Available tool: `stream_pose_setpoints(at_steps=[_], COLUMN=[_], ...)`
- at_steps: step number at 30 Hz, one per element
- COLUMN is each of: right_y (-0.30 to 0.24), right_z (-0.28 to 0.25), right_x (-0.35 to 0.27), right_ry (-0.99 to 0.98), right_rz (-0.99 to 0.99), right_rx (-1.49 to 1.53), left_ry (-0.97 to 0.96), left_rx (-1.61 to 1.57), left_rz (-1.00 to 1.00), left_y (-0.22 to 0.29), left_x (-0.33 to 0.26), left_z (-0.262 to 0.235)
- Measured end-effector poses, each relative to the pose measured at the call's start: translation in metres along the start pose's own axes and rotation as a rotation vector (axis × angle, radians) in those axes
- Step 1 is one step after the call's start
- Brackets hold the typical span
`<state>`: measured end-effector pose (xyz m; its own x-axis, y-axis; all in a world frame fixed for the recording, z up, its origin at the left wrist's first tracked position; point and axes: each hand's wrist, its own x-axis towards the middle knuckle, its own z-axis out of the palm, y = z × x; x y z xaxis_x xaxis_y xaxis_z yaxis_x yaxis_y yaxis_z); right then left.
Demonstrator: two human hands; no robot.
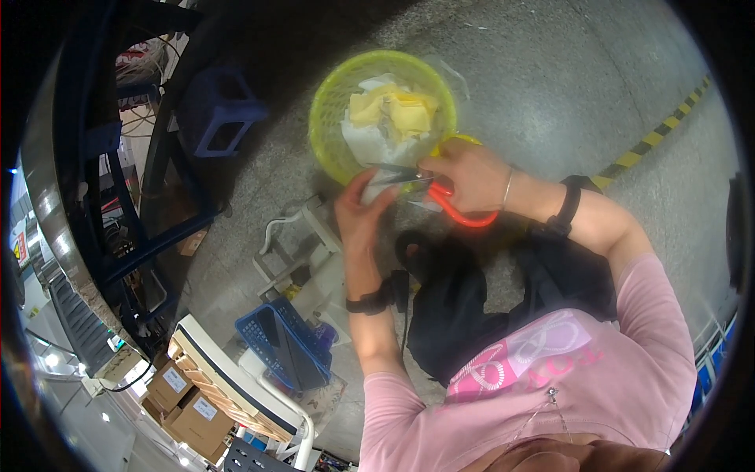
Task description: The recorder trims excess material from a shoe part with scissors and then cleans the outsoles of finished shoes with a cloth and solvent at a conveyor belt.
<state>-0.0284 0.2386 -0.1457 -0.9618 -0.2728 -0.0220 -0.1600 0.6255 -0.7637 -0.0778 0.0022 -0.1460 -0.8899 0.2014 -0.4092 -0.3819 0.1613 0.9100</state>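
Below, yellow basket (324, 126) of scraps (391, 114)

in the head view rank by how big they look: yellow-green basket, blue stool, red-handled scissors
1. yellow-green basket
2. blue stool, though dim and partly in shadow
3. red-handled scissors, partly covered by the right hand

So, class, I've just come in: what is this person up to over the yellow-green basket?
The person's right hand works red-handled scissors, blades closed on a small white piece pinched in the left hand. Both hands hover just over the near rim of a yellow-green basket on the concrete floor, which holds yellow and white scraps.
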Motion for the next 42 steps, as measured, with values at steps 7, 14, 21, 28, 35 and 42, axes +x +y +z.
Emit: stream_pose_setpoints(at_steps=[7,14,21,28,35,42], right_y=[0.003,0.010,0.012,0.012,0.004,-0.013], right_z=[0.004,0.011,0.013,0.009,-0.007,-0.016], right_x=[0.005,0.007,0.009,0.012,0.003,-0.005], right_ry=[-0.033,-0.028,-0.081,-0.198,-0.045,-0.137], right_rz=[-0.025,-0.062,-0.031,0.064,0.070,0.076], right_rx=[-0.118,-0.166,-0.168,-0.178,0.123,0.120], left_ry=[0.009,0.036,0.062,0.160,0.157,0.170], left_rx=[-0.018,-0.047,0.011,0.099,-0.109,-0.210], left_rz=[-0.030,-0.051,0.014,0.083,0.165,0.291], left_y=[-0.001,-0.001,-0.011,-0.008,-0.008,-0.019], left_x=[0.004,0.007,0.008,0.009,0.006,0.004], left_z=[-0.002,-0.003,-0.001,0.003,0.007,0.014])
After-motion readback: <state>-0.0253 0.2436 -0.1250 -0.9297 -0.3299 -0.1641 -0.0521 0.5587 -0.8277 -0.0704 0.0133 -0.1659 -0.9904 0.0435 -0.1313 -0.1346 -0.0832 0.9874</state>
